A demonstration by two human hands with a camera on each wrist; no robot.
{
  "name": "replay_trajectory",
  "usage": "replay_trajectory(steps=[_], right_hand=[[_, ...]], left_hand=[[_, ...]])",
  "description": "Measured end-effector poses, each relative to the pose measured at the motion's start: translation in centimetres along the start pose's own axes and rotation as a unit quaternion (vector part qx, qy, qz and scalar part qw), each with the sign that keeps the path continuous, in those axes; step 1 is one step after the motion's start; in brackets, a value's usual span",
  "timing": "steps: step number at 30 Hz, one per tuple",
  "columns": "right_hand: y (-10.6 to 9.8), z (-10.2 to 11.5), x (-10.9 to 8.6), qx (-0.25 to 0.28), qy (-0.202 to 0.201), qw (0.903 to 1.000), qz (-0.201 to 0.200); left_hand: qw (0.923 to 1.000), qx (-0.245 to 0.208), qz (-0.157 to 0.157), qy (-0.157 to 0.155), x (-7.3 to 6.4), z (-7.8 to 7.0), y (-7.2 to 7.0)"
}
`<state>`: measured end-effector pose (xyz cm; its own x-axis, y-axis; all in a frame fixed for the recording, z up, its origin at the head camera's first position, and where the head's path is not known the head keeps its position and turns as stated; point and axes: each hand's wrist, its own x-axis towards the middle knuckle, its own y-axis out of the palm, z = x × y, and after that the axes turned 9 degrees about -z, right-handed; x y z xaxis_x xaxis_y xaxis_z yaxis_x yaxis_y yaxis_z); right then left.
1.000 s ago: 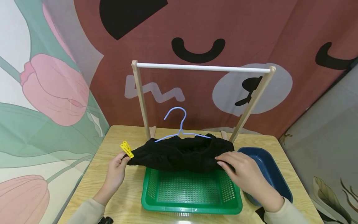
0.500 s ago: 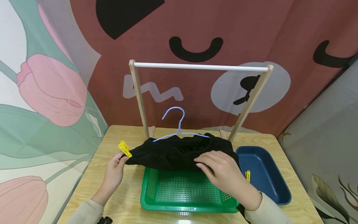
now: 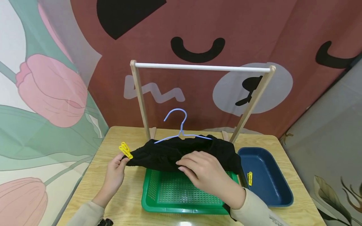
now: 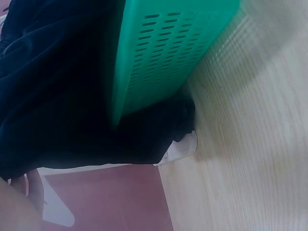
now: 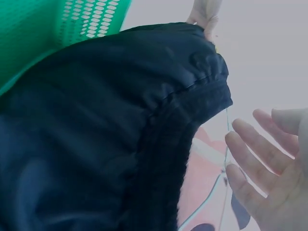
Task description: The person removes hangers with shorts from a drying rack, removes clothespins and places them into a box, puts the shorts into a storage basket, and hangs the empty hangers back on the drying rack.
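A black garment (image 3: 161, 157) with a gathered waistband hangs from a light-blue hanger (image 3: 182, 127) and drapes over the back of a green basket (image 3: 150, 205). My left hand (image 3: 115, 172) pinches the garment's left corner, where a yellow clothespin (image 3: 125, 150) is clipped. Over the middle front of the garment is my right hand (image 3: 203, 172). In the right wrist view, the fingers of that right hand (image 5: 269, 178) are spread and relaxed, apart from the dark waistband (image 5: 163, 144). Seen from the left wrist, the cloth (image 4: 57, 96) falls down behind the basket wall (image 4: 163, 48).
A wooden rack with a white rod (image 3: 198, 67) stands behind the garment. On the right lies a blue tray (image 3: 271, 175) with a yellow clothespin (image 3: 250, 178) in it. All stand on a wooden table (image 3: 124, 194) before a patterned curtain (image 3: 254, 31).
My right hand has moved left from the garment's right side to its middle, uncovering the clothespin in the blue tray. The left hand keeps its pinch on the corner.
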<state>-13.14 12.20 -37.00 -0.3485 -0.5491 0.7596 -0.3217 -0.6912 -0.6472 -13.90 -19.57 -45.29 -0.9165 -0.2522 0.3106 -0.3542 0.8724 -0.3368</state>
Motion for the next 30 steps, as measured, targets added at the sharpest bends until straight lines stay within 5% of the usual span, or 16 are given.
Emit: replay_trajectory(steps=[9, 23, 30], right_hand=[[1.5, 1.3, 3.0, -0.037, -0.049, 0.9981, -0.001], [4.5, 3.0, 6.5, -0.043, -0.040, 0.9976, 0.036], [6.0, 3.9, 8.6, -0.044, -0.038, 0.9970, 0.052]], left_hand=[[1.0000, 0.003, -0.003, 0.006, 0.0, 0.1, 0.0], [0.9999, 0.004, -0.010, -0.002, -0.2, 0.1, 0.2], [0.9982, -0.035, -0.025, 0.042, -0.3, 0.6, 0.4]])
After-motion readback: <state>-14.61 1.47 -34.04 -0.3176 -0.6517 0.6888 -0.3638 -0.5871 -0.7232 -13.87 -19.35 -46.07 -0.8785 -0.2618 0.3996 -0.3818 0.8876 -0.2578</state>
